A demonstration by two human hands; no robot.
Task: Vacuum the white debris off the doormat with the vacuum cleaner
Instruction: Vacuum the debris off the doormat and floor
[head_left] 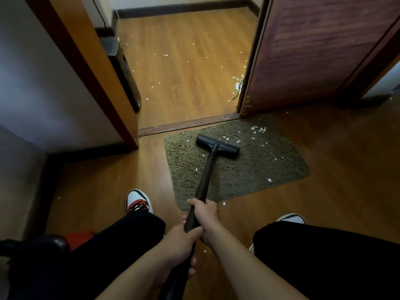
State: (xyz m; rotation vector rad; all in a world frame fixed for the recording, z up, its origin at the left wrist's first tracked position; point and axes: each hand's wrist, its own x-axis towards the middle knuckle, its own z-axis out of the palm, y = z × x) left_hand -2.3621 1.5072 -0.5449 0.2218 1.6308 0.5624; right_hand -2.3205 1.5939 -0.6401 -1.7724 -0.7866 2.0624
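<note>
The vacuum wand (205, 169) is gripped at lower centre with fingers wrapped round it, right hand (204, 210) ahead of left hand (180, 238), and its floor head (217, 146) is laid on the mid-frame doormat (249, 169) among white debris (258, 129).

Shaggy cloth doormat (249, 169), matt black plastic vacuum head (217, 146), glossy wood floor (97, 180).

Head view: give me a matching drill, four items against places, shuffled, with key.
Items:
1 vacuum head
2 densest white debris
3 right hand
4 left hand

Places:
A grips the wand nearer the body
B far right corner of the doormat
C on the doormat, at the wand's end
D grips the wand nearer the vacuum head

Pairs: 1-C; 2-B; 3-D; 4-A
</note>
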